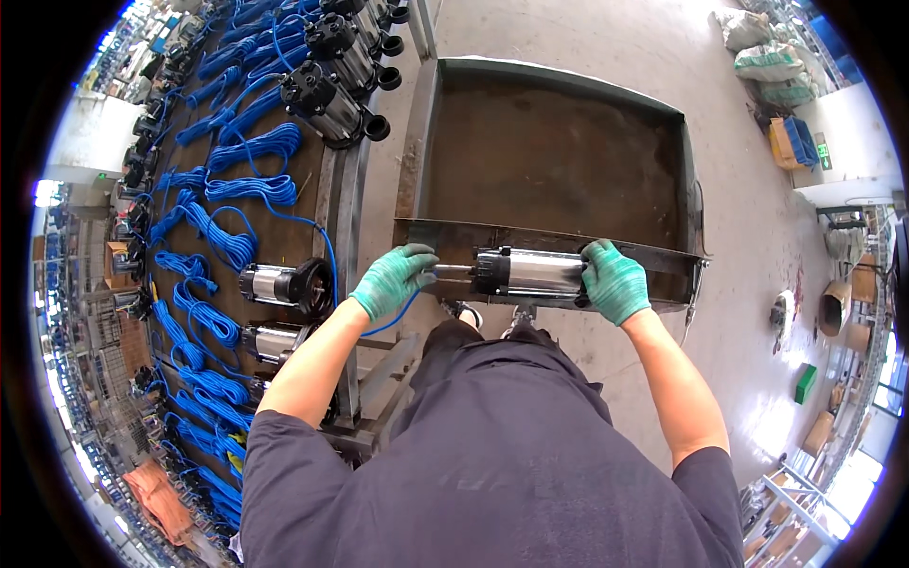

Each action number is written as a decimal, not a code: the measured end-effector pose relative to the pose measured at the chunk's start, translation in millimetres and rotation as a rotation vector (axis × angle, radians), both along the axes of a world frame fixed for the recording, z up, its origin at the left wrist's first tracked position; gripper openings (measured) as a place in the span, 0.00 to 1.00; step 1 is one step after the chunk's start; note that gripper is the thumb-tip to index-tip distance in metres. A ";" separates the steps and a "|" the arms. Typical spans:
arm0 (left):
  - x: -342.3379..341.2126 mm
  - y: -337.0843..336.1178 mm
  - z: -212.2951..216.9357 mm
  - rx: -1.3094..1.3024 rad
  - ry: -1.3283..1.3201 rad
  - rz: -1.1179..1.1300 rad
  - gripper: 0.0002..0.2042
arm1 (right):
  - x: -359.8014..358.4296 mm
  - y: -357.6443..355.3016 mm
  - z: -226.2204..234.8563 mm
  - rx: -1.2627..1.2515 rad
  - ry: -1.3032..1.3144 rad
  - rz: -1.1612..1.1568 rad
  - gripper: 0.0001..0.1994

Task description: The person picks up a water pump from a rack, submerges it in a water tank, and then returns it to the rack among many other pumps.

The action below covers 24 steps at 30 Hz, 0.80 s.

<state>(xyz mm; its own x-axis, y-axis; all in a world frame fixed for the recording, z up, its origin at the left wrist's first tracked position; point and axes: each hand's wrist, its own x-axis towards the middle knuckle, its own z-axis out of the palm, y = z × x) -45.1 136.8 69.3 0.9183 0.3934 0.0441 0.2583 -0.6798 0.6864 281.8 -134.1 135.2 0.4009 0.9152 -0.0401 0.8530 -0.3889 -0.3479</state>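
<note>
A submersible pump [544,272] with a shiny steel body and a black end lies level in front of me, between my hands. My left hand [393,282], in a green knitted glove, is closed at the metal handle [453,273] on the pump's left end. A blue cable [396,317] hangs from beside that hand and runs left to the bench. My right hand [616,282], gloved the same way, grips the pump's right end, so that end is mostly hidden. Behind and beneath the pump runs the near ledge of a metal tank [559,62].
On the left, a long bench [301,213] carries several coiled blue cables [254,147]. Several pumps [327,102] stand at its far right edge, and others [284,287] lie nearer me. Brown liquid or a stained bottom shows inside the tank. White sacks [769,62] and a green box [805,383] are farther right.
</note>
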 end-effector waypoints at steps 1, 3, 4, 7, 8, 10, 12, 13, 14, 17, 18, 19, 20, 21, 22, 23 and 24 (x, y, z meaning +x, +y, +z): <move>0.6 0.9 0.4 -0.128 0.068 0.034 0.15 | 0.1 0.7 0.4 -0.002 0.000 0.001 0.09; 13.9 4.6 1.6 -0.367 0.227 0.180 0.16 | 0.1 2.3 1.9 -0.006 0.017 -0.002 0.09; 24.5 6.3 3.8 -0.604 0.385 0.324 0.19 | 0.0 2.5 2.2 -0.007 0.015 0.001 0.09; 30.5 5.1 -4.9 -0.898 0.534 0.513 0.29 | -0.8 2.9 3.1 0.006 0.011 0.004 0.09; 27.4 5.0 -8.5 -0.944 0.538 0.549 0.28 | -0.8 3.7 4.4 -0.003 0.015 0.000 0.09; 26.0 0.8 4.2 -0.944 0.511 0.578 0.23 | -1.0 1.0 2.9 -0.017 0.021 -0.019 0.09; 8.1 -13.2 3.5 -0.585 0.257 0.382 0.21 | -0.7 0.9 1.6 0.017 0.008 -0.001 0.09; 5.2 -16.0 11.7 -0.229 0.004 0.183 0.23 | -0.4 0.1 1.6 0.016 0.010 -0.007 0.09; 2.8 -8.2 21.7 -0.193 0.184 0.022 0.25 | 0.2 -0.8 2.4 0.019 0.015 -0.008 0.09; -3.1 2.5 11.4 0.163 0.143 -0.102 0.23 | -0.5 0.4 2.4 0.026 0.023 -0.003 0.09; -6.1 4.5 3.3 0.019 0.075 -0.038 0.18 | 0.1 1.0 1.9 0.033 0.024 0.001 0.09; -5.9 8.2 -5.0 0.019 0.074 -0.032 0.18 | -0.5 2.2 2.6 0.033 0.024 0.006 0.09; -4.4 13.6 -13.5 -0.317 0.252 0.103 0.19 | -1.0 3.5 3.5 0.027 0.021 0.008 0.09; -2.6 17.1 -19.1 -0.655 0.428 0.235 0.20 | -1.3 3.2 2.9 0.020 0.020 0.006 0.09; 17.2 9.5 8.8 -0.853 0.449 0.364 0.25 | -0.5 2.2 1.8 0.020 0.020 0.005 0.09; 23.8 9.8 4.0 -0.853 0.450 0.363 0.25 | 0.6 0.5 0.4 0.017 0.030 -0.012 0.09; 29.8 10.6 1.9 -1.008 0.488 0.482 0.25 | 1.3 0.3 0.5 0.015 0.040 -0.024 0.09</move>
<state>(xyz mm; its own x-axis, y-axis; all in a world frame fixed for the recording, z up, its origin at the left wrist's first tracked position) -15.3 147.4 71.2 0.5037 0.3574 -0.7865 0.7153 0.3380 0.6117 283.1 -133.8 135.7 0.4212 0.9060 -0.0430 0.8289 -0.4038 -0.3871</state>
